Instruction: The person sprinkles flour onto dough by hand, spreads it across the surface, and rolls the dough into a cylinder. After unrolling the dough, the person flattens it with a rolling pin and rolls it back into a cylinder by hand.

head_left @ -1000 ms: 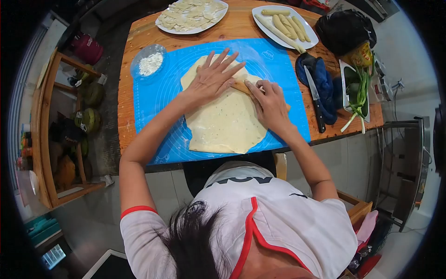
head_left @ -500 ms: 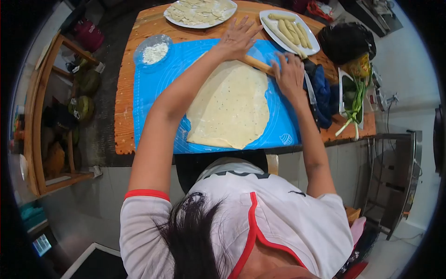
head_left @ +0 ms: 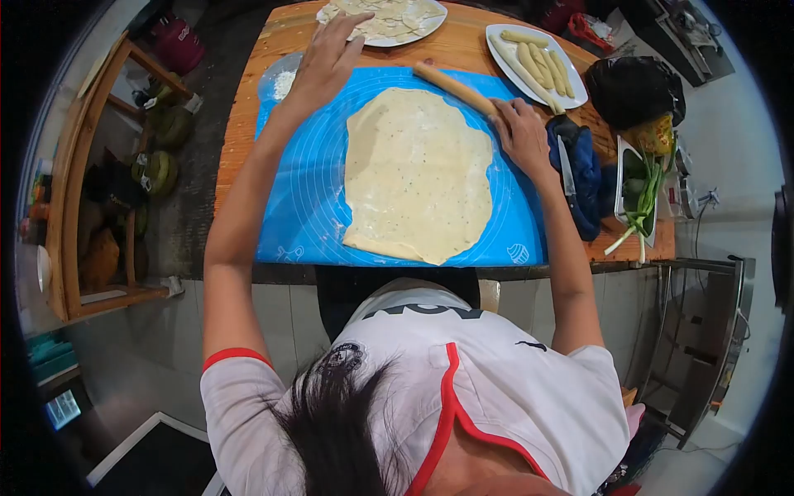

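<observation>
Wooden rolling pin [head_left: 455, 87] lies at the far edge of the dough sheet [head_left: 418, 174] on the blue mat [head_left: 302, 190], long axis slanting far-left to near-right. R hand [head_left: 521, 132] rests on its near-right end; can't tell if the fingers close round it. L hand [head_left: 327, 58] is open w/ fingers spread, empty, by the flour bowl [head_left: 268, 83], well apart from the pin.

Bright, even light all over, faint shadows. Heavy fisheye warp w/ black corners. Sharp at dough [head_left: 418, 174], softer twd edges.
</observation>
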Demonstrator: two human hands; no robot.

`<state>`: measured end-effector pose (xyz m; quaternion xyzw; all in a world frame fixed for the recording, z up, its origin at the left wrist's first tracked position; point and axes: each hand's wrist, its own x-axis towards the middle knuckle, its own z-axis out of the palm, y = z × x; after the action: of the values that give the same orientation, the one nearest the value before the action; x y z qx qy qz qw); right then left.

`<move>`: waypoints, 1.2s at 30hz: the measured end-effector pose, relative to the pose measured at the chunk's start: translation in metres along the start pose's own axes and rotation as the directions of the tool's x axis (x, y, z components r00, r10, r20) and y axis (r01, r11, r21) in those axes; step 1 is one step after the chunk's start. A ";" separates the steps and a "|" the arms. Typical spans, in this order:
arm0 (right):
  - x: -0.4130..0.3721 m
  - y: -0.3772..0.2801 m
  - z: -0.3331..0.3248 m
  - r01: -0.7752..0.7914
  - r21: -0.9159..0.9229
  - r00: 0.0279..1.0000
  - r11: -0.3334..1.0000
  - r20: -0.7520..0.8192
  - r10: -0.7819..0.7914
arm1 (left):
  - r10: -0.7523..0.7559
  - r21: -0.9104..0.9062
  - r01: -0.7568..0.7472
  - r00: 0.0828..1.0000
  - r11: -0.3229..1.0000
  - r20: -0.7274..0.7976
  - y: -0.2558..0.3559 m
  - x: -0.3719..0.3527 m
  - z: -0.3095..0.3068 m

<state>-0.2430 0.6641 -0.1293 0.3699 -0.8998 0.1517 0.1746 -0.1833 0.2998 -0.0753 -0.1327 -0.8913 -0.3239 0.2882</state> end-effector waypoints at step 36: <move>0.093 -0.005 0.072 0.143 0.208 0.990 0.968 -0.019 -0.142 | 0.064 0.352 -0.061 0.998 0.934 0.003 -0.068 0.015 0.083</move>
<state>-0.3161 0.5752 -0.1529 0.4495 -0.8497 0.2331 0.1469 -0.2599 0.3039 -0.1522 -0.1059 -0.9289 -0.1505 0.3214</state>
